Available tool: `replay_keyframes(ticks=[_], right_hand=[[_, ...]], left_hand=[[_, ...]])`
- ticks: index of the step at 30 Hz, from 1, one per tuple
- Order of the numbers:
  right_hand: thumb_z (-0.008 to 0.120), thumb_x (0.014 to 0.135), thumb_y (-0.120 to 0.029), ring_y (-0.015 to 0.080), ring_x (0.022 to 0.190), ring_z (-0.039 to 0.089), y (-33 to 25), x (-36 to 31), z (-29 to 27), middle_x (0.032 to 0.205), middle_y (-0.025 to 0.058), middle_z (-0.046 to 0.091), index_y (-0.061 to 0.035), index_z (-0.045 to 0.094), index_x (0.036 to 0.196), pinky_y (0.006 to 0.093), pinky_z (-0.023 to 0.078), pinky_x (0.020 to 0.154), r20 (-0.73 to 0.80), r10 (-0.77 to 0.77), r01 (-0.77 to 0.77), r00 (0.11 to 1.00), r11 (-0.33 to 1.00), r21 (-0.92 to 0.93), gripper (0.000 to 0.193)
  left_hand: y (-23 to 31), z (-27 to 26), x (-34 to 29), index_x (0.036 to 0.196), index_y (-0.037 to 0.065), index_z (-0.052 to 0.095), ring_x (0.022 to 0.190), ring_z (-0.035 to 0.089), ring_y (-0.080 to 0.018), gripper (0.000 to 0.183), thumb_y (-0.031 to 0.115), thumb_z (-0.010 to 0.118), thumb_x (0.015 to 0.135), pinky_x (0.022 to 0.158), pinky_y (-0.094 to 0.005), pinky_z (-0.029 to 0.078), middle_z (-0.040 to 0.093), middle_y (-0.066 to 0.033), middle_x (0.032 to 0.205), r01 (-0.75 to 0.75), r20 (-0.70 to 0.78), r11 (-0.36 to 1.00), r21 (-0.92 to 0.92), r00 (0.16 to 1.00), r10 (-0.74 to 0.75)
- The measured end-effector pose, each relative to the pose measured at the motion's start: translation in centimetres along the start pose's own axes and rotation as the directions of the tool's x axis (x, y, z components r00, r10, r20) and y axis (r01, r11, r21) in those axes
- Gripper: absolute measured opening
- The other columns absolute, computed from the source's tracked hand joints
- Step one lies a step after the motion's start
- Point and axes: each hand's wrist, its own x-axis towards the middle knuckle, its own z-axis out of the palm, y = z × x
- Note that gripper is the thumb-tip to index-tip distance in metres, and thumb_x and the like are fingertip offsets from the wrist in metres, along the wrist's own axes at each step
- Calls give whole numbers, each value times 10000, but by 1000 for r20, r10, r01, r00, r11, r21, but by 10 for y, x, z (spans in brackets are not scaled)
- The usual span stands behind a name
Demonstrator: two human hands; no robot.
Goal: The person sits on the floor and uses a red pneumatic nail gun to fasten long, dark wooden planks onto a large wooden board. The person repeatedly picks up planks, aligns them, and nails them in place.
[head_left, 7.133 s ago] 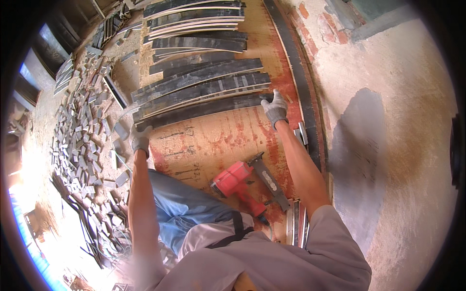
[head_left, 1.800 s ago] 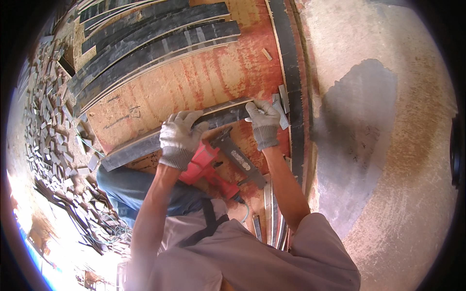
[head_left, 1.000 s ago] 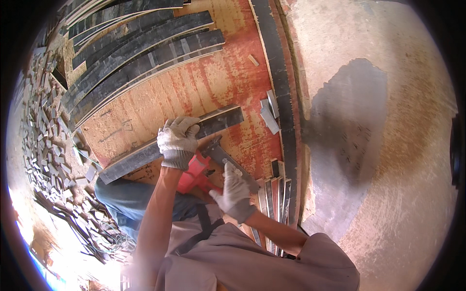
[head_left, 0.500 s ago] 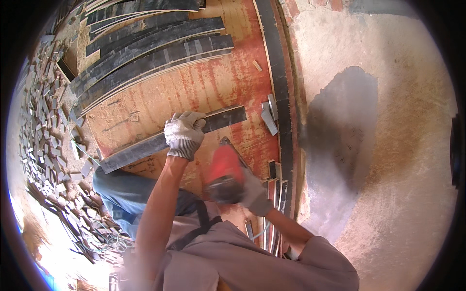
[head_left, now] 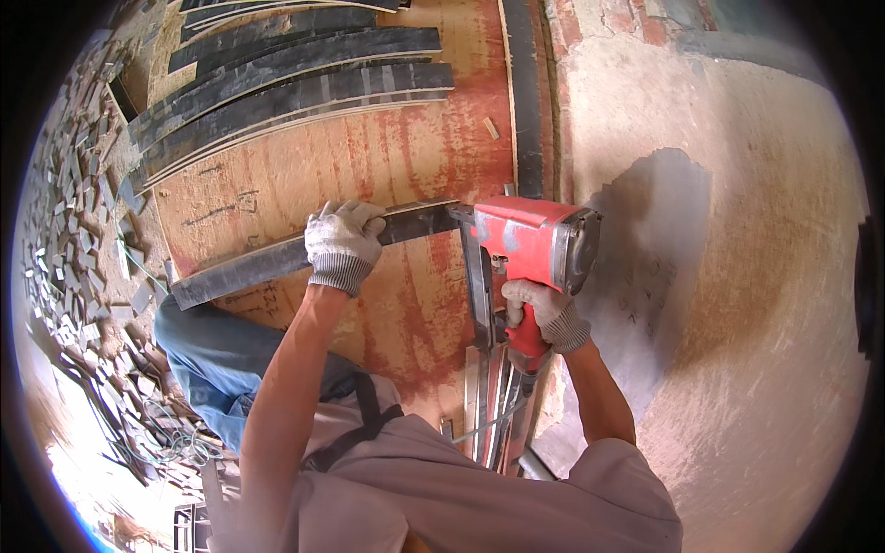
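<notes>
A dark, black-faced wooden strip (head_left: 249, 274) lies across the reddish plywood board before me. Gloved in white with a grey cuff, my left hand (head_left: 343, 238) wraps over the middle of this strip. My right hand (head_left: 542, 309), also gloved, is closed round the handle of a red nail gun (head_left: 521, 235). The gun is held sideways, its nose pointing left at the strip's right end; whether the two touch, I cannot tell. An air hose (head_left: 479, 429) runs from below the gun's handle toward my body.
More black-faced strips (head_left: 304, 88) lie stacked on the far part of the plywood (head_left: 406, 152). Offcuts (head_left: 88, 249) litter the floor at left. Narrow strips (head_left: 493, 405) stand beside my right side. A plastered wall (head_left: 737, 304) rises at right.
My right hand has brought the nail gun up and to the right, from near my waist to the strip's right end. My left hand keeps its hold on the strip.
</notes>
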Motion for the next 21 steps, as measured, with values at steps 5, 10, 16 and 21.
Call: replay_keyframes(ticks=[5, 10, 16, 21], right_hand=[[574, 890, -151, 173, 514, 554, 5, 4, -3, 567, 66, 575, -19, 591, 674, 300, 474, 567, 10, 39, -40, 999, 999, 32, 254], [562, 894, -137, 168, 519, 551, -4, 0, 0, 565, 63, 572, -21, 584, 678, 299, 469, 563, -14, 15, -15, 1000, 1000, -13, 245], [558, 902, -140, 163, 516, 544, -3, -2, 13, 564, 63, 571, -26, 577, 678, 298, 465, 561, 105, 41, -37, 994, 998, -44, 251], [571, 900, -147, 163, 476, 525, 9, 10, 21, 562, 58, 563, -32, 598, 699, 301, 459, 506, 179, -95, 120, 979, 983, -138, 233]], left_hand=[[-3, 3, 1, 954, 174, 747, 951, 636, -267, 152, 240, 657, 851, 854, -426, 474, 717, -20, 943, 8, 16, 1000, -13, 1000, -8], [-6, 3, 0, 957, 174, 746, 940, 636, -268, 147, 231, 666, 847, 841, -427, 477, 718, -21, 941, -13, -21, 1000, -28, 1000, 12], [-6, 4, 0, 953, 176, 743, 946, 634, -269, 145, 239, 663, 850, 838, -428, 478, 717, -22, 945, -15, -1, 1000, -5, 1000, 15], [-7, 5, 1, 974, 180, 741, 1010, 611, -254, 172, 268, 649, 859, 885, -433, 444, 708, -13, 994, 12, 42, 1000, -19, 999, -11]])
